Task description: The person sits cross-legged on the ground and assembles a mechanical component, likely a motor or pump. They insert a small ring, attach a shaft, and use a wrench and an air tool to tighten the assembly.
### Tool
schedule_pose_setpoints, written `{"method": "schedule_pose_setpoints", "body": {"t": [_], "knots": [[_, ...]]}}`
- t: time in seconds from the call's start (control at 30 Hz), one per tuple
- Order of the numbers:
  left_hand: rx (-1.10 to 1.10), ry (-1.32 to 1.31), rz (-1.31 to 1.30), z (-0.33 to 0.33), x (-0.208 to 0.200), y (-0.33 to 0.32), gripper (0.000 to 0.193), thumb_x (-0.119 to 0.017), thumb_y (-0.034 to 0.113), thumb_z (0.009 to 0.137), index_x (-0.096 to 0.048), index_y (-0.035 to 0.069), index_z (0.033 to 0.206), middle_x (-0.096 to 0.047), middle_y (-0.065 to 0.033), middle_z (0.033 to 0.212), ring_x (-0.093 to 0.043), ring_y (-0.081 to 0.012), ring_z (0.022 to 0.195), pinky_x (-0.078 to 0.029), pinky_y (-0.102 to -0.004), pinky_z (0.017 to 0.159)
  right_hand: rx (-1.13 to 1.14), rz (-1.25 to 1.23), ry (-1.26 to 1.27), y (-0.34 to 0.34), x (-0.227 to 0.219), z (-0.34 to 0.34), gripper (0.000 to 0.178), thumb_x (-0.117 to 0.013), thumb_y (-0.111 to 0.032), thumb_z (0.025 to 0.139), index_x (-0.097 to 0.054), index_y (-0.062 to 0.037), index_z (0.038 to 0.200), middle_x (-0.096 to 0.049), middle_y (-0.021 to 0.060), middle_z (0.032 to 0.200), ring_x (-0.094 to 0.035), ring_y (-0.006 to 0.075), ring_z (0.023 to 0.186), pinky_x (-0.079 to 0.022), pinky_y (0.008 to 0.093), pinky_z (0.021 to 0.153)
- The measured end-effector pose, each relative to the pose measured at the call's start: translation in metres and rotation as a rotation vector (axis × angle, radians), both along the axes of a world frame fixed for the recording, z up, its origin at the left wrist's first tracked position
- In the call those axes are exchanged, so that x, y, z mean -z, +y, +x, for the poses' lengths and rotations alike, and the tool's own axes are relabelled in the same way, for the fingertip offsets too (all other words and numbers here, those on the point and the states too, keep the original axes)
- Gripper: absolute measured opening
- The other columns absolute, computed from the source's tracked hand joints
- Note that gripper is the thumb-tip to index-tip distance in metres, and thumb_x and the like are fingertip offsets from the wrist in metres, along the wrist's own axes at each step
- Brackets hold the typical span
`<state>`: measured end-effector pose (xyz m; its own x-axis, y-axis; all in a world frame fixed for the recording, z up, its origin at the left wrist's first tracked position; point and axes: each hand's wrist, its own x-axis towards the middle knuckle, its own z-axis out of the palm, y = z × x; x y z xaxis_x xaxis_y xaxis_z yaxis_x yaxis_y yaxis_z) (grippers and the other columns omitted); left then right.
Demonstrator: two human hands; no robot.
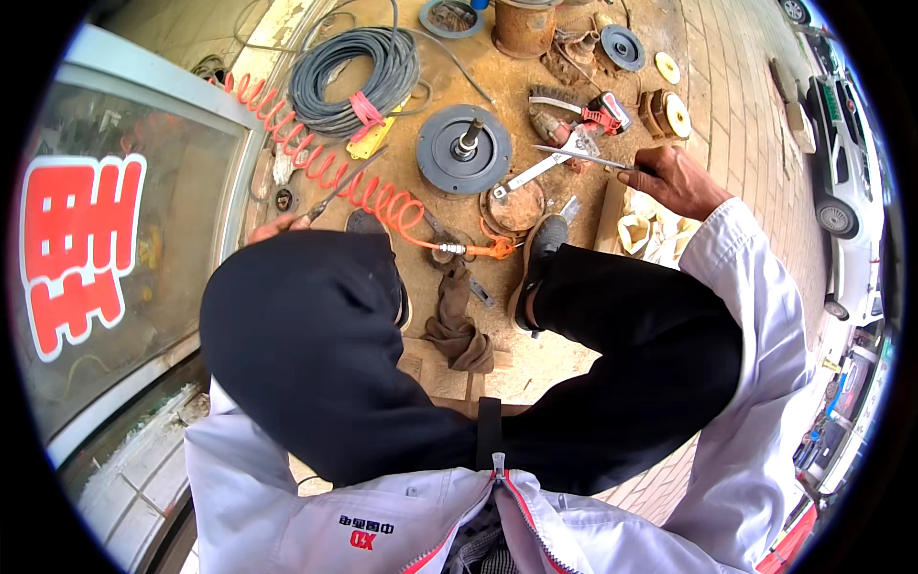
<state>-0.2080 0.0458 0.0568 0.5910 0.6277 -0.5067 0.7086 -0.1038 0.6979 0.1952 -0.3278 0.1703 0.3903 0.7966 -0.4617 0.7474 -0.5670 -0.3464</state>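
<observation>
My right hand (674, 180) is closed round a thin, pointed metal tool (579, 155), which points left above the floor. My left hand (275, 226) shows only in part beyond my left knee. Its fingers are closed on a slim dark rod-like tool (346, 185) that slants up to the right, across the orange coiled air hose (335, 174). Between the two tools lies a round grey end cover (438, 161) with a metal shaft and bearing (468, 142) standing up from its middle. Neither tool touches the cover, as far as I can see.
Around the cover lie a coil of black cable (316, 86), a wire brush (557, 98), a silver flat tool (535, 177), a rusty disc (516, 206) and copper-coloured windings (655, 113). A brown rag (459, 320) is between my feet. A glass door (143, 230) stands left.
</observation>
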Motion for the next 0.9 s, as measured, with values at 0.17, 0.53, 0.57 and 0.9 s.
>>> {"method": "schedule_pose_setpoints", "body": {"t": [0.17,0.53,0.57,0.9], "knots": [[0.340,-0.067,0.307,0.033,-0.001,0.017,0.030,-0.070,0.026,0.092,-0.066,-0.003,0.086,-0.052,-0.0081,0.062,-0.044,-0.0113,0.059,-0.040,-0.0329,0.055,0.018,0.065,-0.006,0.007,0.042,0.008,0.040,-0.061,-0.037,0.096,-0.065,0.0027,0.091,-0.061,0.0231,0.068,-0.061,0.0423,0.066,-0.047,0.0482,0.063],[0.423,0.091,0.334,0.065,0.008,0.015,0.015,-0.068,0.010,0.082,-0.058,-0.001,0.082,-0.050,-0.0047,0.065,-0.044,-0.0092,0.064,-0.042,-0.0282,0.058,0.084,0.428,0.125,0.005,0.162,-0.011,0.032,-0.070,-0.030,0.087,-0.056,-0.0014,0.085,-0.060,0.0171,0.075,-0.061,0.0395,0.070,-0.048,0.0469,0.060],[0.455,0.068,0.348,0.069,0.011,0.013,0.020,-0.068,0.017,0.086,-0.061,-0.001,0.085,-0.056,-0.0081,0.068,-0.050,-0.0112,0.066,-0.044,-0.0296,0.061,0.095,0.451,0.136,0.003,0.168,-0.012,0.031,-0.070,-0.030,0.087,-0.057,-0.0017,0.084,-0.060,0.0162,0.074,-0.061,0.0384,0.068,-0.048,0.0461,0.059],[0.474,-0.111,0.359,0.072,0.052,0.011,0.009,-0.062,0.008,0.087,-0.060,0.002,0.080,-0.050,-0.0048,0.062,-0.047,-0.0118,0.058,-0.038,-0.0287,0.053,0.164,0.593,0.209,0.002,0.208,-0.020,0.027,-0.074,-0.024,0.081,-0.057,-0.0029,0.079,-0.054,0.0114,0.079,-0.059,0.0321,0.071,-0.047,0.0421,0.057]]}}
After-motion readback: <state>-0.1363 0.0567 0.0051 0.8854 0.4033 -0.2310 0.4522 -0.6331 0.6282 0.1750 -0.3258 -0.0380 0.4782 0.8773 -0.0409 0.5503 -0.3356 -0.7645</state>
